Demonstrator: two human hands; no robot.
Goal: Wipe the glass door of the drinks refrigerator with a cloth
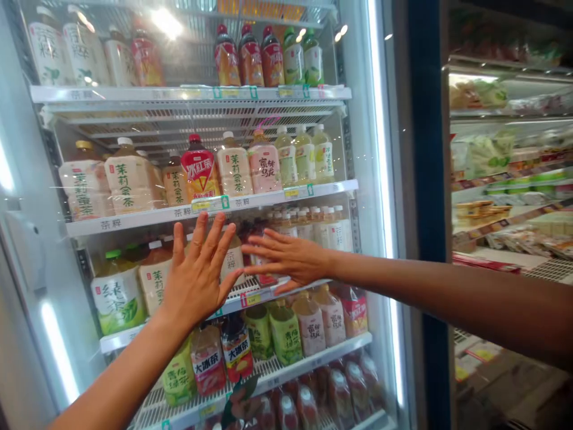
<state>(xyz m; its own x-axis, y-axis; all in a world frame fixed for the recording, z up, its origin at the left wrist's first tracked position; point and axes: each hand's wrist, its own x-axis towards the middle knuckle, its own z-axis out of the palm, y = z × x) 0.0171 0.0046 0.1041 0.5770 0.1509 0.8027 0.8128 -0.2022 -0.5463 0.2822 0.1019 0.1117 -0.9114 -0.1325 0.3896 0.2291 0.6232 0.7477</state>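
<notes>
My left hand [199, 275] lies flat with fingers spread on the glass door [134, 239] of a drinks cooler, at the height of the third shelf. My right hand [286, 258] reaches in from the right, also open and flat against the same glass, its fingertips almost meeting my left hand. Neither hand holds anything. Behind the glass stand rows of tea bottles; a red-labelled bottle [200, 171] sits on the shelf just above my hands.
The cooler holds several wire shelves [286, 192] of large and small bottles with price tags. A dark blue door frame [425, 179] stands right of the cooler. Further right an open chilled case [505, 179] holds packaged food.
</notes>
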